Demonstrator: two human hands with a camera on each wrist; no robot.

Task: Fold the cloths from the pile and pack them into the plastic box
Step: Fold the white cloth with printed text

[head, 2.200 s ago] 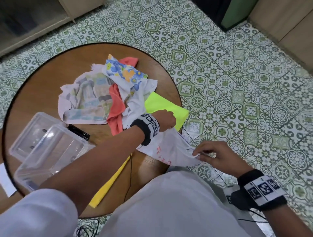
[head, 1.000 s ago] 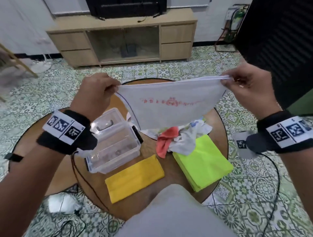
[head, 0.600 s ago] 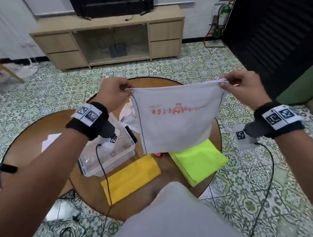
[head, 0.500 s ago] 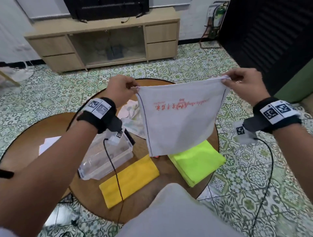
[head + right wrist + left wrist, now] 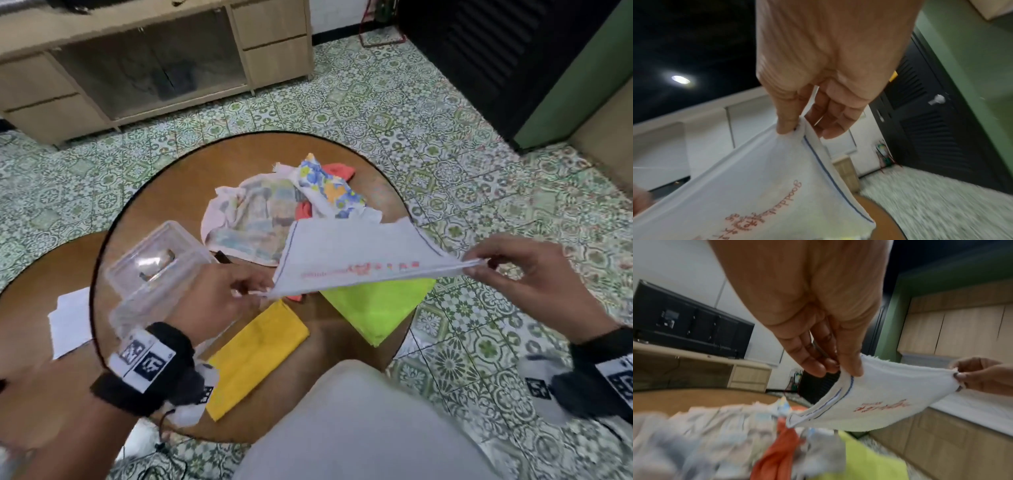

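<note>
A white cloth (image 5: 356,253) with red lettering and a blue border line is stretched nearly flat in the air above the round wooden table (image 5: 164,192). My left hand (image 5: 239,291) pinches its near left corner, and in the left wrist view the white cloth (image 5: 890,395) hangs from my left hand (image 5: 842,369). My right hand (image 5: 483,263) pinches the near right corner; the right wrist view shows the white cloth (image 5: 760,186) under my right hand (image 5: 795,128). The pile of cloths (image 5: 274,219) lies behind. The clear plastic box (image 5: 150,274) stands at the left.
A folded yellow cloth (image 5: 257,353) and a folded lime-green cloth (image 5: 373,308) lie on the near part of the table. A white paper (image 5: 68,318) lies on a second table at the left. My knee (image 5: 359,428) is at the near edge.
The white cloth hung upright between my raised hands; both hands have come down toward the table, and the cloth now lies almost level, its free edge swung away over the pile.
</note>
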